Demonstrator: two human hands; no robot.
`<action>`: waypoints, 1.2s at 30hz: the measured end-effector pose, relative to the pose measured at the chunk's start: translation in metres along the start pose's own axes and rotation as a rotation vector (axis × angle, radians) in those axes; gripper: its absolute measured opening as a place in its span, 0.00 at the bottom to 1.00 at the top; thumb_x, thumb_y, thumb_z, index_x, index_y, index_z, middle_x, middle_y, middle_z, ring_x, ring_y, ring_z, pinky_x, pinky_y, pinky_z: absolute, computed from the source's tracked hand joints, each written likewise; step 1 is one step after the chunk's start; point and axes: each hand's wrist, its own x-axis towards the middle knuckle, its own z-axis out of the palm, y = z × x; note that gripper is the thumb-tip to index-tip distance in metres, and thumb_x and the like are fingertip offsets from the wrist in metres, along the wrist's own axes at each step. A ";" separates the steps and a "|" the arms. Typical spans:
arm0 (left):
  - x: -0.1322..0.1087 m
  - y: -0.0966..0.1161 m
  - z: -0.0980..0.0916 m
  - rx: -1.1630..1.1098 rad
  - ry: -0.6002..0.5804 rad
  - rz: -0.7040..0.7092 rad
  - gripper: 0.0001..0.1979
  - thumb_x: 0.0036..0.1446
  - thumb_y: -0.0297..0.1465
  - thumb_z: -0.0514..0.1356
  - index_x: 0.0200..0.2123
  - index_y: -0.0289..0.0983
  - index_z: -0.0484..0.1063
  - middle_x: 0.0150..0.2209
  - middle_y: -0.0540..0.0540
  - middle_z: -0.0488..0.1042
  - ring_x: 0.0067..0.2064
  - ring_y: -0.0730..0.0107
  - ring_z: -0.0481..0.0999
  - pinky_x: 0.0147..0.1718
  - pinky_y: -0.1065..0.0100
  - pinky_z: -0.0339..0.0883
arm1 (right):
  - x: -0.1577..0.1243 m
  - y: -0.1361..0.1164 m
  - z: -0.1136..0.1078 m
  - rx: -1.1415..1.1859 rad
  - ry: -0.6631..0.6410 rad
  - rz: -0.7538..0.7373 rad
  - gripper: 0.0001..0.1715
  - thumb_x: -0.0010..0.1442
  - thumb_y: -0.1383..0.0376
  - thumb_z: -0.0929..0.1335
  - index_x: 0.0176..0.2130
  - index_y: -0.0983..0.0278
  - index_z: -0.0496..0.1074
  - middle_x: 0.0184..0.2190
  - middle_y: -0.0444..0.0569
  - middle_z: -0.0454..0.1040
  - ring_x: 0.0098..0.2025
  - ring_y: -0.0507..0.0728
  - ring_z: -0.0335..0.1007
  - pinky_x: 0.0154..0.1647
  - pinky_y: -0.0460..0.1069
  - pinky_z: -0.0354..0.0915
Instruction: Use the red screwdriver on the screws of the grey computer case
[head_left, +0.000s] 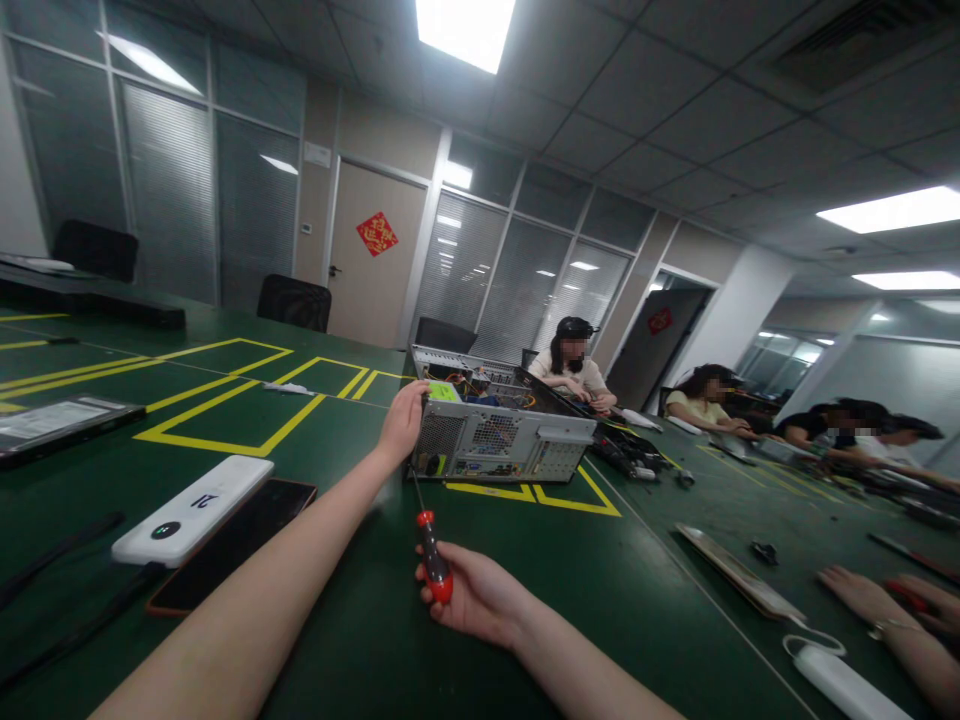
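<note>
An open computer case (540, 445) lies on the green table with its back panel toward me. Inside, coloured cables show, along with a metal box bearing a bright green label (444, 392) at the left corner. My left hand (403, 425) grips the case at that corner, fingers closed over the edge. In my right hand (480, 595) is a red and black screwdriver (431, 550), held by its handle. Its shaft points away from me, up to the lower left of the back panel. Whether the tip touches a screw, I cannot tell.
To the left lie a white power bank (199, 510), a dark phone (247, 545) and a hard drive (64, 425). Yellow tape (202, 440) marks the table (360, 620). On the right are another phone (731, 570), cables (634, 450) and a co-worker's hands (862, 600). Several people sit beyond.
</note>
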 end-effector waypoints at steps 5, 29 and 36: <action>0.000 -0.001 0.000 0.003 0.001 -0.007 0.19 0.65 0.35 0.40 0.43 0.37 0.68 0.48 0.40 0.71 0.53 0.63 0.69 0.55 0.55 0.61 | 0.001 -0.001 0.000 0.006 0.005 0.012 0.16 0.65 0.61 0.55 0.42 0.68 0.65 0.26 0.47 0.73 0.23 0.50 0.69 0.24 0.43 0.58; 0.000 0.000 0.001 -0.004 0.004 -0.008 0.19 0.65 0.36 0.40 0.43 0.37 0.68 0.48 0.41 0.71 0.53 0.64 0.69 0.55 0.55 0.61 | 0.000 0.001 -0.001 -0.023 -0.022 0.002 0.14 0.62 0.61 0.59 0.42 0.68 0.65 0.27 0.48 0.73 0.24 0.51 0.70 0.26 0.44 0.59; 0.000 0.002 0.000 -0.004 -0.009 -0.007 0.19 0.65 0.35 0.40 0.43 0.38 0.68 0.49 0.41 0.71 0.53 0.63 0.68 0.56 0.55 0.61 | 0.001 0.001 -0.002 -0.031 -0.022 -0.004 0.14 0.62 0.61 0.60 0.43 0.69 0.64 0.27 0.49 0.73 0.25 0.51 0.71 0.25 0.44 0.59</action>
